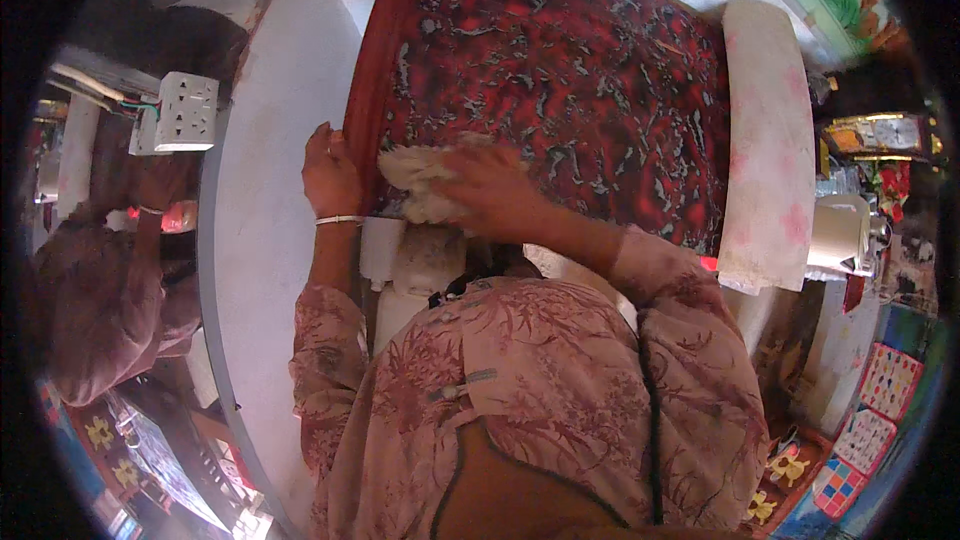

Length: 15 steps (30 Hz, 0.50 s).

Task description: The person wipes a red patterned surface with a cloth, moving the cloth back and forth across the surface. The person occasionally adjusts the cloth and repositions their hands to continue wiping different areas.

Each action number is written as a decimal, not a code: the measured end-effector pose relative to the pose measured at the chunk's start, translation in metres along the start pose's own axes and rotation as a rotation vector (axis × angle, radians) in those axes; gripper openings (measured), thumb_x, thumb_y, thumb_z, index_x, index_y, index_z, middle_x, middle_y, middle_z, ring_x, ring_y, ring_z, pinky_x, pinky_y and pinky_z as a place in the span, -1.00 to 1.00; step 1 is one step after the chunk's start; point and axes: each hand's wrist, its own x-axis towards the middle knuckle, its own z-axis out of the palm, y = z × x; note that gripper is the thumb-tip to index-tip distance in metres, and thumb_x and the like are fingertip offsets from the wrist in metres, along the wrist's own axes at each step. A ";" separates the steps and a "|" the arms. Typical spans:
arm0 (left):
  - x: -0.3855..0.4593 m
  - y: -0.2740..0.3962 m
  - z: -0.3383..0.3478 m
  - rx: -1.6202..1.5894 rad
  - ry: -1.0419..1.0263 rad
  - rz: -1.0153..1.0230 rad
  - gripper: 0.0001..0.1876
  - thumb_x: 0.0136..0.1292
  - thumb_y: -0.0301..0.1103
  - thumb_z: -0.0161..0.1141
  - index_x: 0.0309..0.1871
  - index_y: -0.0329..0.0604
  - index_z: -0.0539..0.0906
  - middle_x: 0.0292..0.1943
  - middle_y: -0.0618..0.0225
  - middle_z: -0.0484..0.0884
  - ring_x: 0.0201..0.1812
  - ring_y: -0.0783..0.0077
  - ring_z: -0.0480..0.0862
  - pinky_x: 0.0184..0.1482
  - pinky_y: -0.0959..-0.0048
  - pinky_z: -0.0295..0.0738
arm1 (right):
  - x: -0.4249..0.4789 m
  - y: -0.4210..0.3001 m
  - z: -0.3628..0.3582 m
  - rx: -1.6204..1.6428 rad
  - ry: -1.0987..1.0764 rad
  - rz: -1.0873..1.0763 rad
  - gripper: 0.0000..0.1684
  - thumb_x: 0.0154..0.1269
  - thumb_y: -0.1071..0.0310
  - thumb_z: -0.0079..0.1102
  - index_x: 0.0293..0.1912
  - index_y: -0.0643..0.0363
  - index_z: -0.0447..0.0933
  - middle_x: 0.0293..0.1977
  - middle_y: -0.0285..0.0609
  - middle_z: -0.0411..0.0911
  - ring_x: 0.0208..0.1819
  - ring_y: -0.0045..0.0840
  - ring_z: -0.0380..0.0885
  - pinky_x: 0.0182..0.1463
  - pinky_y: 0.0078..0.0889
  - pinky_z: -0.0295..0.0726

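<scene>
My right hand point(491, 191) presses down on a crumpled cream cloth point(420, 172), its fingers blurred. Under the cloth lies a flat surface with a red, black and grey marbled pattern point(555, 90); the cloth is at its near left corner. On the left, my left hand point(330, 172), with a white bangle at the wrist, rests against the red edge point(371, 90) of that surface. Its fingers are bent, and whether they grip the edge is not clear.
A white wall panel point(277, 240) stands close on the left, with a white socket block point(186, 111) beyond it. A white cloth with pink blotches point(769, 150) hangs over the right side. Further right are a cream container point(838, 232) and a clock point(892, 133).
</scene>
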 end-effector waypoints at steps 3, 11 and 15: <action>0.000 -0.001 0.000 0.121 0.030 0.121 -0.64 0.54 -0.28 0.10 0.23 -0.33 0.61 0.15 -0.03 0.70 0.12 -0.05 0.72 0.17 0.09 0.61 | -0.015 0.071 -0.022 -0.189 -0.076 0.126 -0.37 0.20 0.12 0.38 0.28 -0.06 0.55 0.21 0.04 0.49 0.24 0.00 0.45 0.35 0.15 0.38; 0.002 0.000 0.003 0.114 0.006 0.075 -0.64 0.54 -0.28 0.12 0.22 -0.35 0.60 0.13 -0.04 0.69 0.14 -0.12 0.68 0.20 0.06 0.57 | 0.081 0.272 -0.043 -0.460 0.112 0.744 -0.29 0.39 -0.21 0.15 0.42 -0.15 0.46 0.25 0.06 0.53 0.23 0.00 0.56 0.21 0.10 0.59; 0.002 0.000 0.003 0.126 0.002 0.058 -0.62 0.53 -0.25 0.14 0.23 -0.35 0.58 0.13 -0.06 0.68 0.13 -0.14 0.67 0.19 0.04 0.56 | 0.153 0.238 -0.018 -0.458 0.004 0.630 -0.27 0.34 -0.26 0.17 0.38 -0.16 0.51 0.25 0.04 0.55 0.21 0.02 0.58 0.18 0.10 0.61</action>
